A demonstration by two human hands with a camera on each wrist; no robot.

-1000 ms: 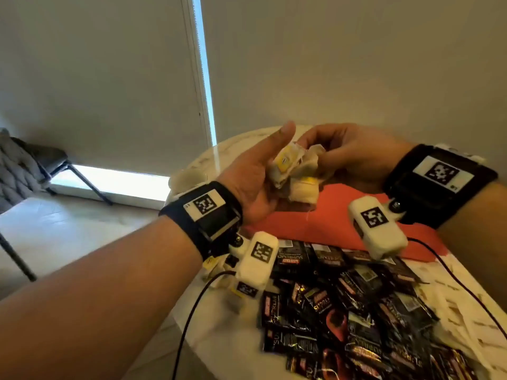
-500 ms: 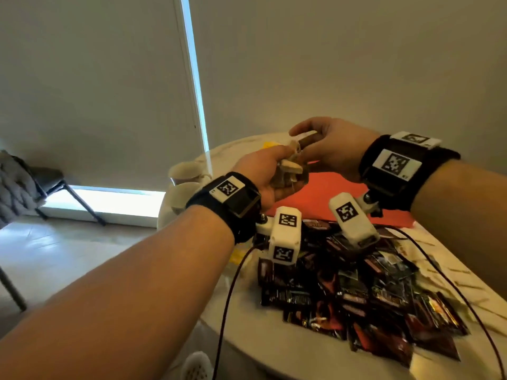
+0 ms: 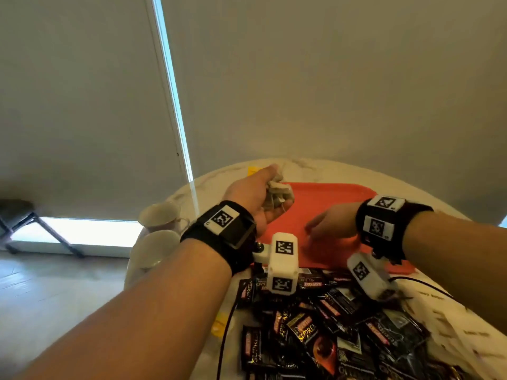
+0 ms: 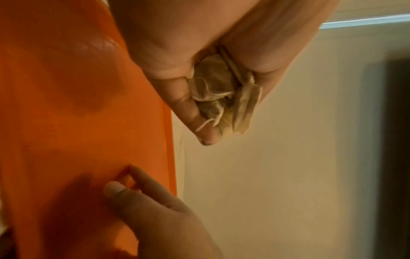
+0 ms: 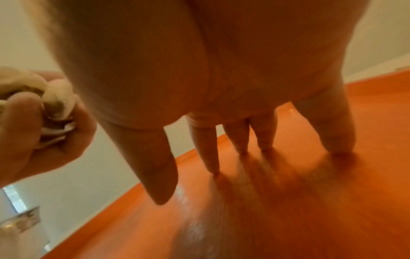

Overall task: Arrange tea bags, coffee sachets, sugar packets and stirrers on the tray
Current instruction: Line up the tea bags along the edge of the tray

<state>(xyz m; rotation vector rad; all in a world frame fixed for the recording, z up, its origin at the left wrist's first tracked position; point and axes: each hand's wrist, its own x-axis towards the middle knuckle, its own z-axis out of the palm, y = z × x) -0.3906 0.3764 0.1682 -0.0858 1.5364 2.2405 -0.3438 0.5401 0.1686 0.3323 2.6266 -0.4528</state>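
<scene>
Several tea bags, left hand

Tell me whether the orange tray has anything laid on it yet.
Nothing visible on it. The tray shows bare orange; the right hand touches it with straight fingers, and the tea bags sit bunched in the left hand.

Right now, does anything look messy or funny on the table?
Yes. The dark coffee sachets lie in a jumbled, overlapping heap on the white marble table, none on the flat orange plastic tray. The left hand grips a crumpled bunch of pale paper tea bags, strings tangled.
</scene>
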